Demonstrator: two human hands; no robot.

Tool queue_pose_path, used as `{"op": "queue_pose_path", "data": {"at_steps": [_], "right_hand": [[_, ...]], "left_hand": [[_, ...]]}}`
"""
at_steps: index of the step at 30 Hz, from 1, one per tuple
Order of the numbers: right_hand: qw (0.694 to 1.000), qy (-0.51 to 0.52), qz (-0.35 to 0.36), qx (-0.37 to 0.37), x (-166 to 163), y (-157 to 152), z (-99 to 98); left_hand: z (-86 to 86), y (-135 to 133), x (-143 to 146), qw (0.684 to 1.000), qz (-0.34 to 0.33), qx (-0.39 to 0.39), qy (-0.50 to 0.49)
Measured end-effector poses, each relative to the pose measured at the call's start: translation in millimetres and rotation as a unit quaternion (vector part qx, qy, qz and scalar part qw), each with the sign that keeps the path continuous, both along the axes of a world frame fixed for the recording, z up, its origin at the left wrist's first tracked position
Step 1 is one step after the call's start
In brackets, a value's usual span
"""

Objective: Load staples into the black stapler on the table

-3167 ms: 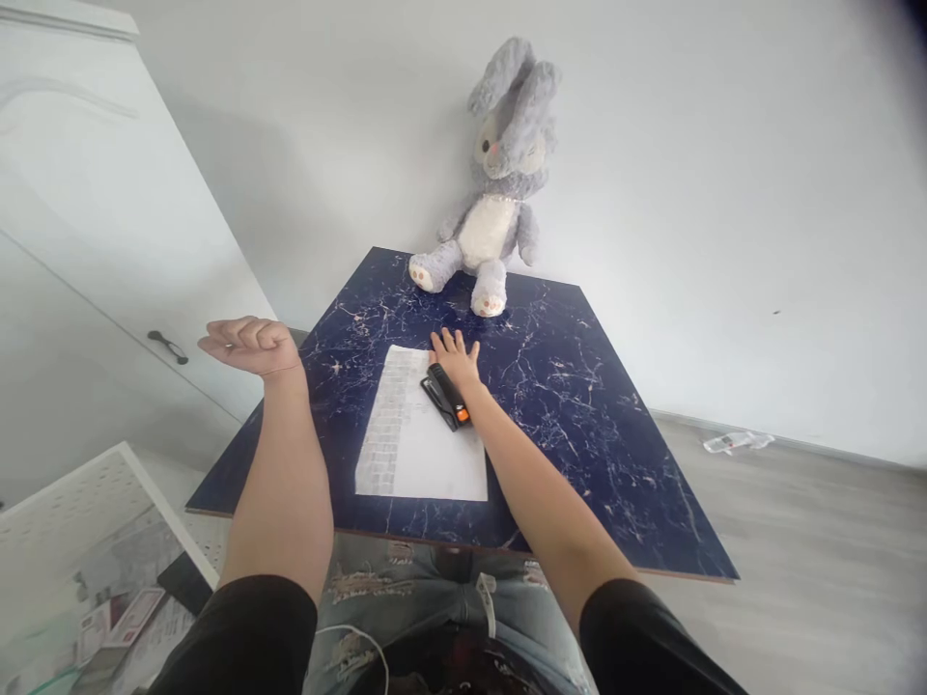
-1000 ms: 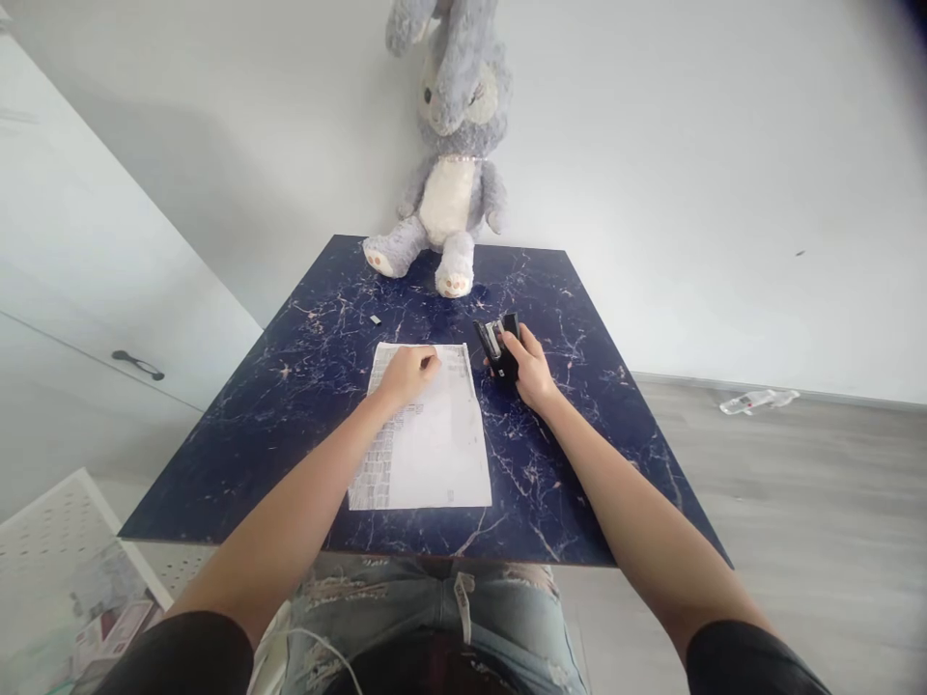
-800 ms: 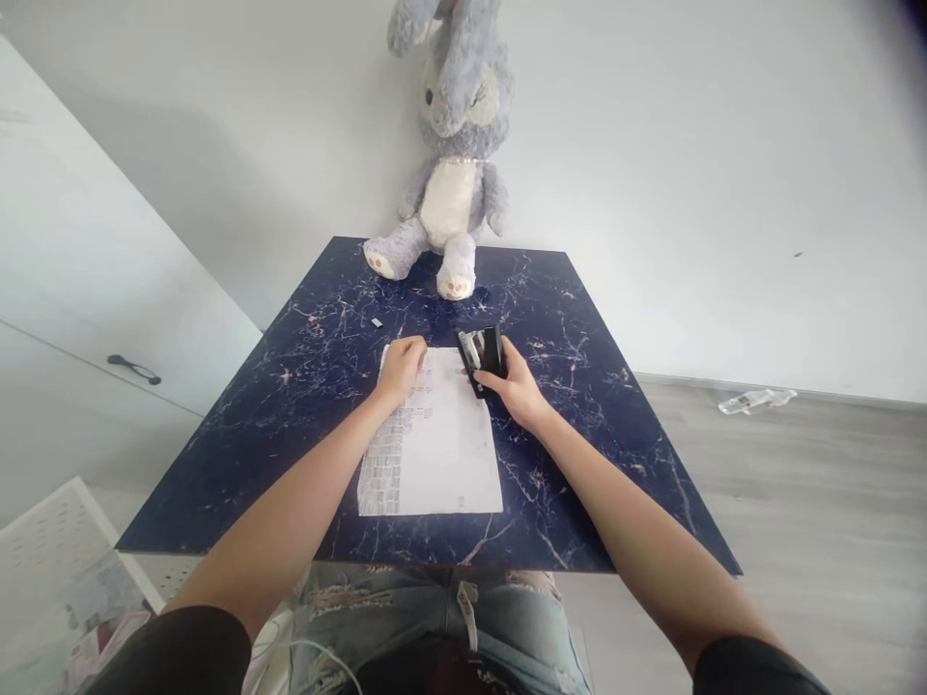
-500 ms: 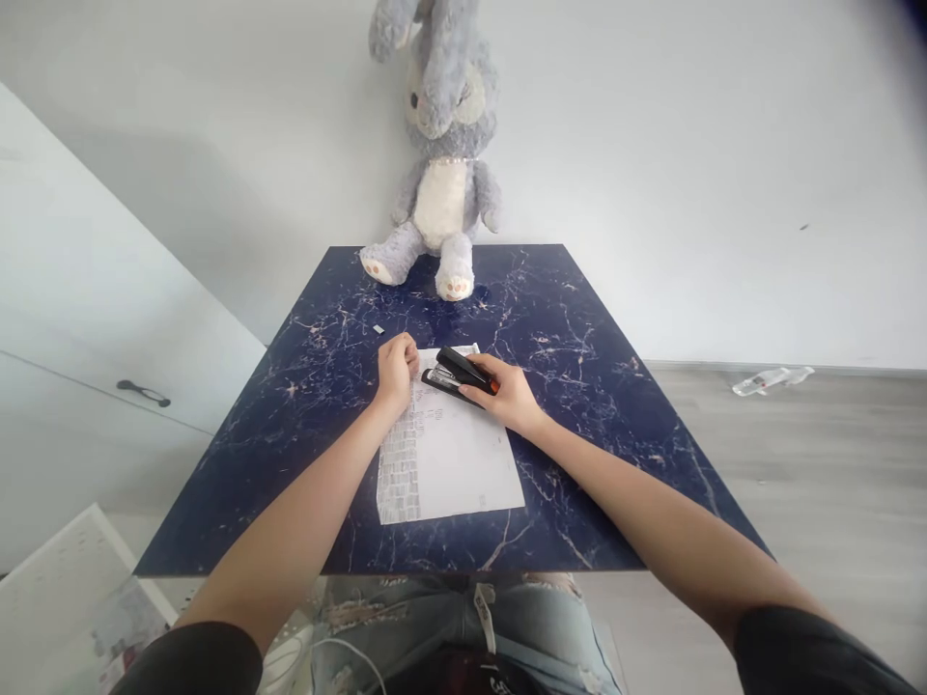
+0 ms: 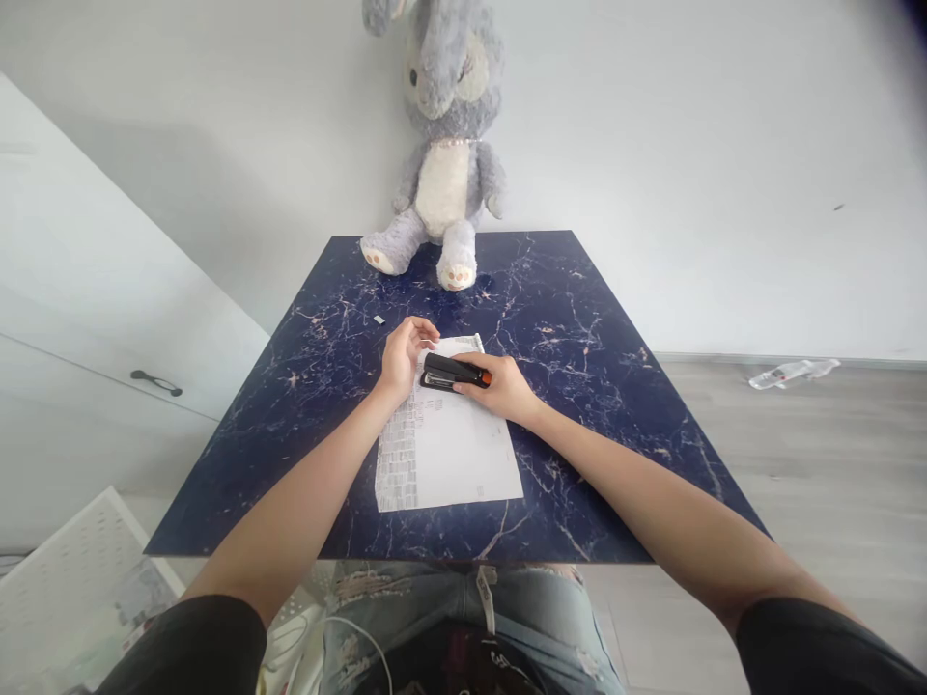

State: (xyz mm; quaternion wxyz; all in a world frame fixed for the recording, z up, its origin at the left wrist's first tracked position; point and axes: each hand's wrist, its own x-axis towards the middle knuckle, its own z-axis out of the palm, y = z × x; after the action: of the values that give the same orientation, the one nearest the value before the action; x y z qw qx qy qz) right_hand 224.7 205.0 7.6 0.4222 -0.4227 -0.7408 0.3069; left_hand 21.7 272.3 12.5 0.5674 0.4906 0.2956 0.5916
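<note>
A white sheet of paper (image 5: 449,449) with printed blocks down its left side lies on the dark blue marbled table (image 5: 579,386). My right hand (image 5: 503,384) grips a black stapler (image 5: 449,372) with an orange end, lying across the paper's far edge and pointing left. My left hand (image 5: 402,352) rests at the paper's top left corner, fingers curled loosely, right beside the stapler's nose; whether it pinches the paper I cannot make out.
A grey plush rabbit (image 5: 441,164) sits against the wall at the table's far edge. A tiny silver piece (image 5: 378,319) lies left of the paper. White cabinet (image 5: 108,319) on the left, a white perforated board (image 5: 65,569) at bottom left, a plastic bottle (image 5: 789,372) on the floor.
My right hand carried the stapler from the table right of the paper onto the paper's top edge and laid it flat. My left hand shifted to the top left corner.
</note>
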Motion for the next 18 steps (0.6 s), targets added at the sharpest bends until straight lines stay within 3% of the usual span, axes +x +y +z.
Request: {"op": "queue_pose_path", "data": {"at_steps": [4, 10, 14, 18], "right_hand": [[1.0, -0.004, 0.005, -0.009, 1, 3, -0.5], [0.995, -0.004, 0.1, -0.025, 15, 14, 2.9], [0.995, -0.078, 0.069, -0.005, 20, 17, 2.2], [0.997, -0.07, 0.007, 0.002, 22, 18, -2.5]], "left_hand": [[0.6, -2, 2, 1.0, -0.021, -0.007, 0.022], [-0.8, -2, 3, 0.999, -0.033, -0.013, 0.026], [-3.4, 1, 2, 0.999, -0.013, -0.014, 0.03], [-8.1, 4, 1, 1.0, 0.008, 0.004, 0.03]]}}
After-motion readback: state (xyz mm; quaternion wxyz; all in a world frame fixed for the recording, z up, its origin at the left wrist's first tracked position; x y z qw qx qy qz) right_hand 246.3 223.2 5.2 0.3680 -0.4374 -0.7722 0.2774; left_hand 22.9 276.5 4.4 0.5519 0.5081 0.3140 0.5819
